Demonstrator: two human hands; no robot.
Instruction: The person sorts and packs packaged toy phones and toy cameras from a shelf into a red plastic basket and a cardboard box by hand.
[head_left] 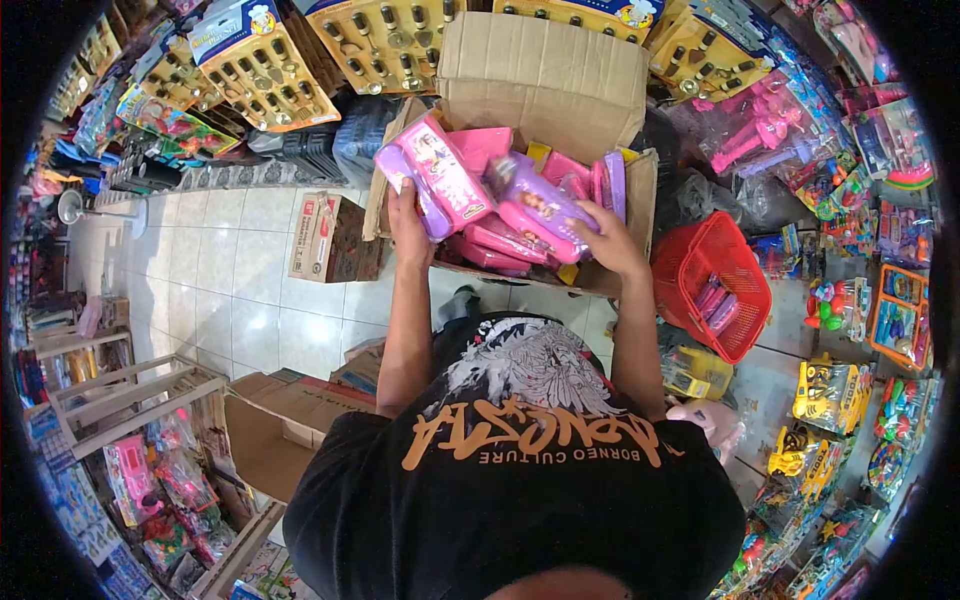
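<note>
My left hand [408, 228] is closed round the edge of a wrapped pink-and-purple case [447, 172] with printed figures, tilted over the left side of an open cardboard box [545, 75]. On the right, my right hand [610, 242] grips a purple case [540, 200] with a printed picture, slightly blurred. Beneath both hands, several more pink cases [505, 240] lie piled in the box. A purple case [614, 185] stands against its right wall. The clear wrapping makes it hard to tell exactly what these cases are.
A red plastic basket [715, 285] with a few pink packs stands right of the box. Left on the tiled floor is a small carton [330, 238]; another open carton [275, 425] sits nearer me. Packaged toys [265, 75] line the surrounding displays.
</note>
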